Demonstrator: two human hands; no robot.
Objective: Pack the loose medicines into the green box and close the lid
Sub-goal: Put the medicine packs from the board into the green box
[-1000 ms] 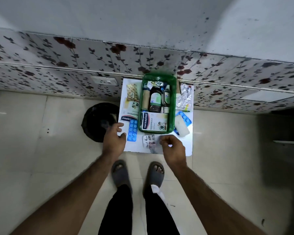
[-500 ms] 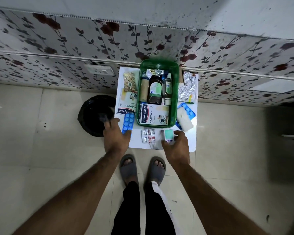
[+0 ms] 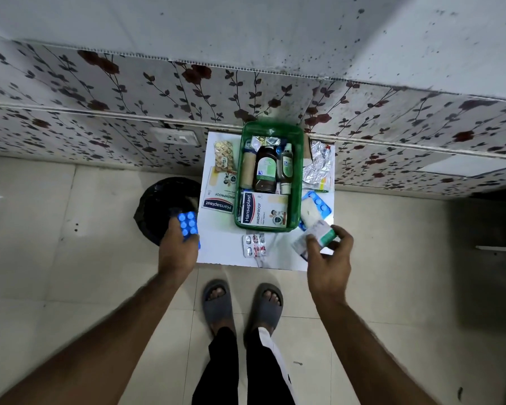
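The open green box (image 3: 239,171) stands on a small white table (image 3: 225,244), holding bottles and a Hansaplast carton (image 3: 264,211). My left hand (image 3: 177,252) grips a blue blister strip (image 3: 188,224), lifted off the table's left edge. My right hand (image 3: 329,258) holds a small white-and-teal medicine carton (image 3: 319,233) above the table's front right corner. Loose on the table lie a silver-red pill strip (image 3: 254,244), a second Hansaplast carton (image 3: 219,197), a gold tablet strip (image 3: 224,160), foil strips (image 3: 319,169), a white roll (image 3: 310,213) and another blue blister (image 3: 319,201). No lid is visible.
A black bin (image 3: 161,209) sits on the tiled floor left of the table, under my left hand. A floral-papered wall (image 3: 129,83) with a socket (image 3: 176,138) rises right behind the table. My feet in grey slides (image 3: 243,305) stand at the table's front edge.
My left hand has picked the blue blister strip off the table and moved it left. My right hand has lifted the white-and-teal carton and shifted right.
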